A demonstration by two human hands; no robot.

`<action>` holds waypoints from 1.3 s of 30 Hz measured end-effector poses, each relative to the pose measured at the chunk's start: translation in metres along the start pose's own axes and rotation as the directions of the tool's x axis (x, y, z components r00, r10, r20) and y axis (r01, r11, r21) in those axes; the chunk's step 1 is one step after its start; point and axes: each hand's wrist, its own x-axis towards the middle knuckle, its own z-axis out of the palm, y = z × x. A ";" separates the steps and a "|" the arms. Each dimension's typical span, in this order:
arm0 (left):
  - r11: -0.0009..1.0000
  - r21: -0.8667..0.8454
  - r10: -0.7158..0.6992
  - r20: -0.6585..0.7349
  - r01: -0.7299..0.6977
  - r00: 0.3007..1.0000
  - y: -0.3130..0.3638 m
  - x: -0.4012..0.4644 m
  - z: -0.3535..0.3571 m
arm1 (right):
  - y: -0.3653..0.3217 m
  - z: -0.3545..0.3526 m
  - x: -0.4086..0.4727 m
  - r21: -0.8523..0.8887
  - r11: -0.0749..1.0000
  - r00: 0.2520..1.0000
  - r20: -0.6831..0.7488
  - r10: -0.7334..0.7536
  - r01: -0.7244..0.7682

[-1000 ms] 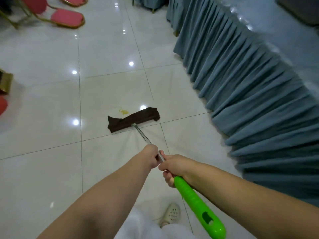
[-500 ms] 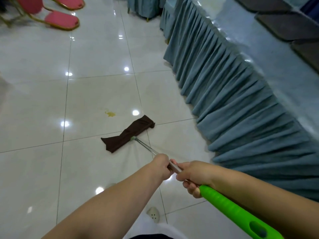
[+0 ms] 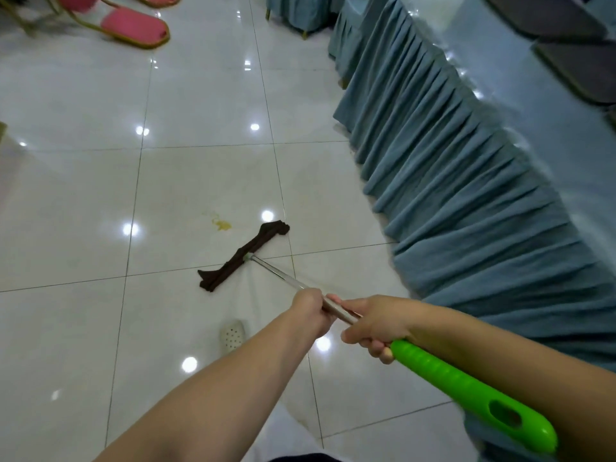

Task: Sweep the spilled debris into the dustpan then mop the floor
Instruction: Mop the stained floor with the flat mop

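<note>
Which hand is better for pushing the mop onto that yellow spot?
Probably the left hand: it grips the metal pole nearer the brown mop head, on the side of the yellow stain. The right hand holds by the green handle and steadies.

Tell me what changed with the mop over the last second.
The mop head was pulled back off the yellow stain toward the person and swung from nearly level to a steep slant, its right end farther away. Unchanged: the left hand and right hand grip the mop handle, and the stain remains on the floor.

A green-handled mop (image 3: 333, 308) lies angled, its brown cloth head (image 3: 243, 256) flat on the tiled floor (image 3: 83, 211).
</note>
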 end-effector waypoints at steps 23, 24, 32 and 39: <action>0.995 0.033 0.091 -0.049 -0.089 0.995 0.389 0.056 0.031 | -0.362 -0.029 0.177 -0.021 1.000 0.998 0.066 0.011 -0.010; 0.995 0.032 0.098 -0.050 -0.096 0.994 0.401 0.060 0.030 | -0.371 -0.029 0.184 -0.021 1.000 0.998 0.067 0.009 -0.007; 0.984 0.007 0.178 -0.080 -0.178 0.981 0.471 0.084 0.013 | -0.436 -0.013 0.226 -0.045 0.999 0.998 0.069 0.008 -0.005; 0.979 -0.038 0.199 -0.046 -0.201 0.979 0.495 0.097 -0.014 | -0.458 0.012 0.242 0.018 1.000 0.996 0.093 -0.012 0.011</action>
